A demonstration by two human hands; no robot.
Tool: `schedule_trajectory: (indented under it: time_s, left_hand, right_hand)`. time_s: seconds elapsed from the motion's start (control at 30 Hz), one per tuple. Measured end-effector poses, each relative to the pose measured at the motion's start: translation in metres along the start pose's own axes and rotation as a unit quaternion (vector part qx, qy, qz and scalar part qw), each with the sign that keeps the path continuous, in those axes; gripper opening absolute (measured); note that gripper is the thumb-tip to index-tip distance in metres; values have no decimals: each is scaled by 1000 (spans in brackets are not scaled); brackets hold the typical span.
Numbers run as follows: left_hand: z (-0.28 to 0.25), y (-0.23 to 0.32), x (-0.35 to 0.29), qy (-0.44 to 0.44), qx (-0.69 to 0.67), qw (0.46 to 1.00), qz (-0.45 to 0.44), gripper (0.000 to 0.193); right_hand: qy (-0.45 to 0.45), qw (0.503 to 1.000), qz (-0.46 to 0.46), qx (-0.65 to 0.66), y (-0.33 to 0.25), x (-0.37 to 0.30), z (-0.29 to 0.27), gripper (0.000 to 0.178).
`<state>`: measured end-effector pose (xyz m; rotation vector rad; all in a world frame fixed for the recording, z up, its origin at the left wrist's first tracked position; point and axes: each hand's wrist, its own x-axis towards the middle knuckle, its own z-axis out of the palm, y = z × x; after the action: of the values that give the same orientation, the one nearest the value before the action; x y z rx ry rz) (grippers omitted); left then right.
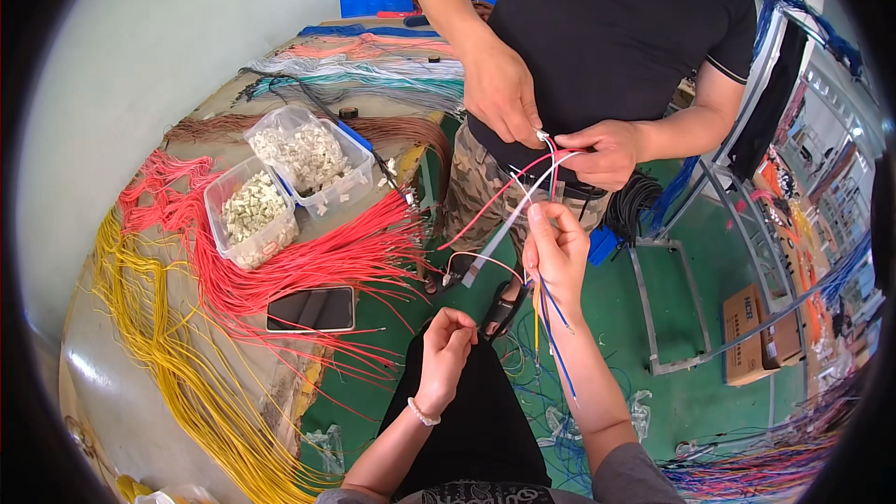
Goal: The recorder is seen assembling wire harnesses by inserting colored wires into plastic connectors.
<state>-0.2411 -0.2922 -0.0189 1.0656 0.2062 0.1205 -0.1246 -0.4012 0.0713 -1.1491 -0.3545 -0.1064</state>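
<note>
My right hand (pixel 558 257) is raised in the middle, its thumb and fingers pinched round a small bunch of wires (pixel 551 303). Blue, yellow and white ends hang below the grip. Over my lap, my left hand (pixel 448 345) is closed in a loose curl, and no wire sticks out of it. Facing me, another person's hands (pixel 602 154) hold red and white wires (pixel 551 163) with a small white connector (pixel 541 135) at their end. Those wires reach down toward my right hand; whether they are the same bunch is hard to see.
On the table at left, clear plastic tubs (pixel 247 215) hold small off-white connectors. Around them lie red wires (pixel 327 266), yellow wires (pixel 168 345) and a phone (pixel 311 309). To the right are a metal frame (pixel 672 308) and a cardboard box (pixel 751 336). Loose wires litter the green floor.
</note>
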Motion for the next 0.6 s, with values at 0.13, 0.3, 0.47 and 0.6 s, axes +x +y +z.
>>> schedule_trajectory:
  time_s: [0.13, 0.3, 0.47, 0.6]
  left_hand:
    - [-1, -1, 0, -5, -4, 1000, 7, 9]
    - [0, -1, 0, -6, -4, 1000, 5, 9]
    - [0, -2, -1, -6, -1, 1000, 7, 9]
    - [0, -3, -1, -4, -2, 1000, 1, 9]
  right_hand:
    - [12, 1000, -3, -25, -2, -1, 2, 14]
    - [7, 1000, -3, -15, -2, -1, -2, 11]
    - [6, 1000, -1, -14, -3, -2, -4, 10]
    - [7, 1000, 0, -10, -3, -2, -4, 10]
